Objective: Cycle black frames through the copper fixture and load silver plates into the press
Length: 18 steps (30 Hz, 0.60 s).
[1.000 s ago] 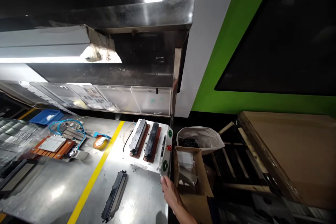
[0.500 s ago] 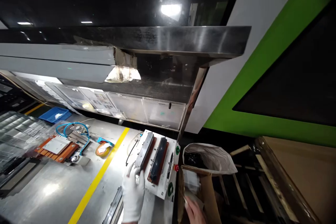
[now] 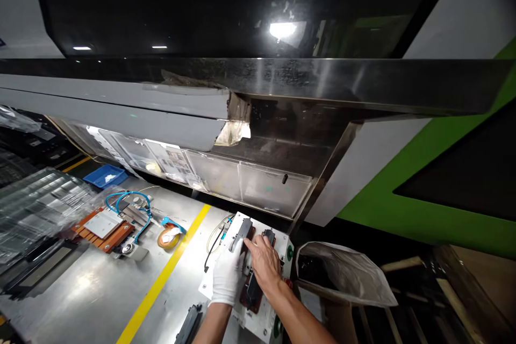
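Observation:
My left hand (image 3: pixel 226 277), in a white glove, is closed around the long grey part (image 3: pixel 241 231) lying in the left slot of the white fixture plate (image 3: pixel 281 245). Bare, my right hand (image 3: pixel 263 262) rests beside it, fingers bent down onto the same part and over the dark part (image 3: pixel 253 292) in the right slot. Both slots have brown bases. A further black bar (image 3: pixel 188 325) lies on the steel table below the fixture, partly cut off by the frame edge.
A yellow line (image 3: pixel 161 282) crosses the steel table. To the left lie an orange board with blue cable (image 3: pixel 105 224), a tape roll (image 3: pixel 169 237), a blue tray (image 3: pixel 107 176) and clear plastic trays (image 3: pixel 36 207). A lined bin (image 3: pixel 346 274) stands right of the fixture. A steel hood (image 3: pixel 282 78) hangs overhead.
My right hand has come from the cardboard box at the right onto the fixture beside my gloved left hand. The view has shifted right and up, hiding the box.

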### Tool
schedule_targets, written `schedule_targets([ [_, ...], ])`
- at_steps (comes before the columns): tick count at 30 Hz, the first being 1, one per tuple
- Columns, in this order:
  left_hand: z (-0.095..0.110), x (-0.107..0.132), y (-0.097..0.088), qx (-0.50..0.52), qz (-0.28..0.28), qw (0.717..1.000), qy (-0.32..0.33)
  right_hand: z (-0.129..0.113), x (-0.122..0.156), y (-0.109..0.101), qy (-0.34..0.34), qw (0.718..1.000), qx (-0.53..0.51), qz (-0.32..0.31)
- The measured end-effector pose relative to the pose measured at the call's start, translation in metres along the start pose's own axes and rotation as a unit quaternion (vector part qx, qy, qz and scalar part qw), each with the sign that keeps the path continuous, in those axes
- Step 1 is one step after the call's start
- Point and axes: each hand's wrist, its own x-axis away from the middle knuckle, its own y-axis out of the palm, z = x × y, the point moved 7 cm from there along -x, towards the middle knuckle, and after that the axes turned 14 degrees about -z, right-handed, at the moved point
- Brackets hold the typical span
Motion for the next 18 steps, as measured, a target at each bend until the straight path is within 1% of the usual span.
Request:
schedule_targets([
  [4, 0.001, -0.002, 0.002, -0.016, -0.001, 1.000, -0.002, -0.002, 0.001, 0.004, 0.005, 1.000, 0.004, -0.011],
  [9, 0.001, -0.006, 0.004, -0.025, -0.025, 0.999, -0.013, 0.000, -0.004, 0.002, 0.007, 1.000, 0.006, -0.009],
  [18, 0.001, -0.007, 0.000, 0.029, -0.035, 0.999, -0.015, -0.001, -0.009, 0.000, 0.001, 1.000, 0.009, 0.002],
])
